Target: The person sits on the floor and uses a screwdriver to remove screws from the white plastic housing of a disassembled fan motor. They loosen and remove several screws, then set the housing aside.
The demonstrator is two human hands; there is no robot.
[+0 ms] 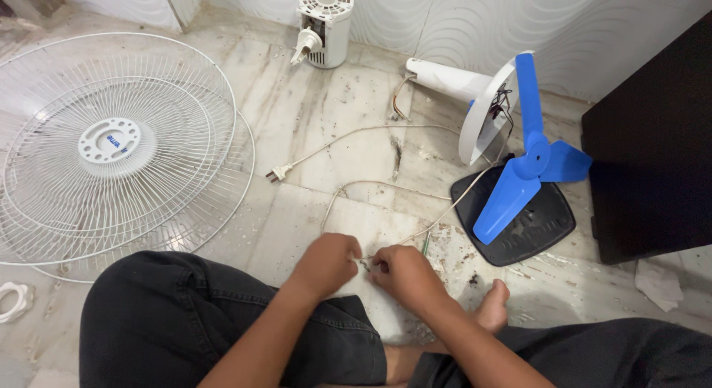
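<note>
Our left hand [326,263] was curled into a loose fist, its fingertips pinched on the bare end of a thin white electrical cord [386,186]. Our right hand [404,273] met it just beside, fingers narrowed onto the same wire end, so the two hands nearly touched above the stained marble floor [334,121]. From our fingers the cord looped away across the floor to its white two-pin plug [279,173]. Farther right lay a blue three-bladed plastic fan blade [530,166] over a dark square base plate [545,225], with the white fan stand [452,80] tipped behind it. To our left rested the white wire fan guards [111,147], and by the wall stood a white motor housing [324,25].
</note>
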